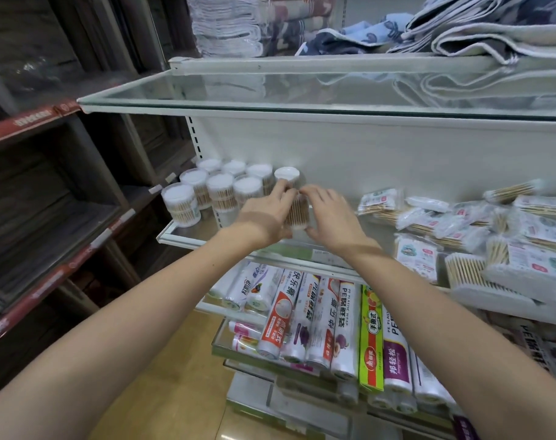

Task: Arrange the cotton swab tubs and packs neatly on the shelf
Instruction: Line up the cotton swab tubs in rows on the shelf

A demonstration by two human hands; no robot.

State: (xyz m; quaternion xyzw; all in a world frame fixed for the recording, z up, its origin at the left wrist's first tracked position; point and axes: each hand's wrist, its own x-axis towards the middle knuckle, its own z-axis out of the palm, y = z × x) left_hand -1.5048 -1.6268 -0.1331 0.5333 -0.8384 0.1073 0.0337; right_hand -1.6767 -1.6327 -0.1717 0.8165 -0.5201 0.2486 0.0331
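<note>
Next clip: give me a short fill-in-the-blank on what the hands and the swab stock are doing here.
1. Both hands, left hand and right hand, hold one ____ of cotton swabs.
2. The standing tubs are grouped at the shelf's ____ end.
3. The swab packs lie in a loose ____ on the right.

Missing words: tub; left; pile

Clear, glossy plastic tubs (pixel 221 188) with smooth white lids show pale wooden swab sticks through their walls. The shelf (pixel 187 233) under them is white painted metal with a smooth, slightly shiny edge. Above it lies a sheet of clear glass (pixel 270 90), reflective and smooth. To the right, swab packs (pixel 460 223) sit in thin, crinkly, shiny plastic film. Lower down, glossy printed wrap rolls (pixel 305 315). On top, soft matt woven cloth (pixel 460 30), folded.
</note>
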